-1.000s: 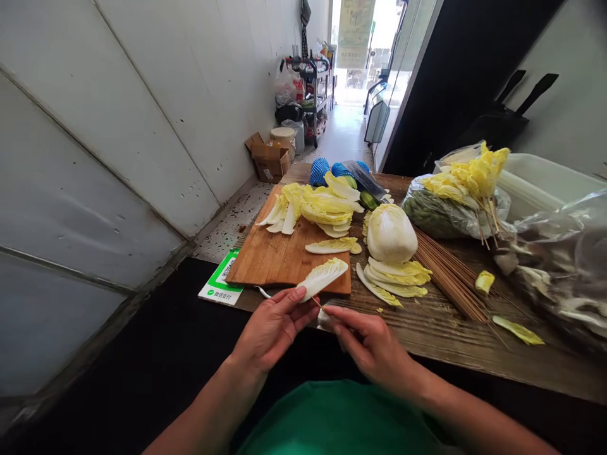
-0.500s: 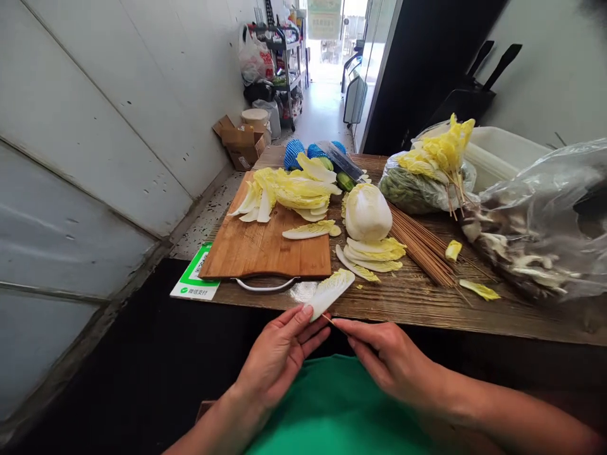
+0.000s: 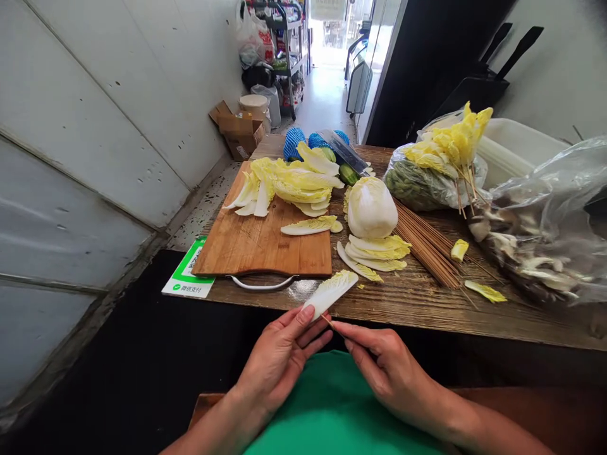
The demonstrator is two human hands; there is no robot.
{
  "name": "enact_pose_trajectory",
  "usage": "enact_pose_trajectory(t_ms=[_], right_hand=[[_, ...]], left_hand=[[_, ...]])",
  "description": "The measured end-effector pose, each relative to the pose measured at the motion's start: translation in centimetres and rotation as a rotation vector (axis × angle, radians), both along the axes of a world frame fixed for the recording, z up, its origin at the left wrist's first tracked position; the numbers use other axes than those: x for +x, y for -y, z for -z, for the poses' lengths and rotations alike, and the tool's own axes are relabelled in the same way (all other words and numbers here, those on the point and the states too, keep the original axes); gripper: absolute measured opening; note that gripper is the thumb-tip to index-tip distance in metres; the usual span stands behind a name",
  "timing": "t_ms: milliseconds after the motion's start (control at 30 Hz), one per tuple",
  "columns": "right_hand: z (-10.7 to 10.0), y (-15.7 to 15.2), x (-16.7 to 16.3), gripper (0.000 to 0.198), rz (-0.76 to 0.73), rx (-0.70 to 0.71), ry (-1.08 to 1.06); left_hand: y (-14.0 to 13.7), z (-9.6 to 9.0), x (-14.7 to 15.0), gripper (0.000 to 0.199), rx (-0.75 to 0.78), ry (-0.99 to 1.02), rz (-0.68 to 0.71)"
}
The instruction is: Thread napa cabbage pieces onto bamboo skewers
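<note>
A long, pale napa cabbage leaf piece (image 3: 332,292) is pinched at its thick white end between the thumb and fingers of my left hand (image 3: 287,344). My right hand (image 3: 384,360) grips a thin wooden skewer (image 3: 327,321), whose tip is at the lower edge of the leaf. Whether the tip has entered the leaf, I cannot tell. Just beyond, several cut leaves (image 3: 379,253) lie stacked before a trimmed cabbage head (image 3: 372,208). More leaves (image 3: 294,183) are heaped on the wooden cutting board (image 3: 246,249), with a single strip (image 3: 308,225) near its right edge.
Loose skewers (image 3: 427,246) lie right of the cabbage. Skewered leaves (image 3: 455,148) rest on a bag of greens (image 3: 417,180). A plastic bag of mushrooms (image 3: 535,253) sits at the right. A knife (image 3: 345,153) lies by cucumbers (image 3: 348,175) at the back.
The view has shifted slightly, so the table's things appear a little displaced. Both hands keep the same hold, the leaf and skewer staying close together.
</note>
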State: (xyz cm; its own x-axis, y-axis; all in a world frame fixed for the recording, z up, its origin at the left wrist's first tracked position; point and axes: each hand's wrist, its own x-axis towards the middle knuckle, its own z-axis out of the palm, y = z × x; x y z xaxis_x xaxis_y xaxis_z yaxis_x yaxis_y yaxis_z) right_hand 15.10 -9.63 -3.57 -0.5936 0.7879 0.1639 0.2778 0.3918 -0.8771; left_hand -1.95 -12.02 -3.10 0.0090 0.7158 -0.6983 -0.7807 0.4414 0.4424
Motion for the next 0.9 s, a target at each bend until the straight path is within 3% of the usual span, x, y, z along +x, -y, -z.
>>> enact_pose_trajectory(t_ms=[900], right_hand=[[-0.34,0.61,0.02,0.024,0.020,-0.189,0.096]], left_hand=[[0.76,-0.27,0.50,0.012,-0.005,-0.027,0.106]])
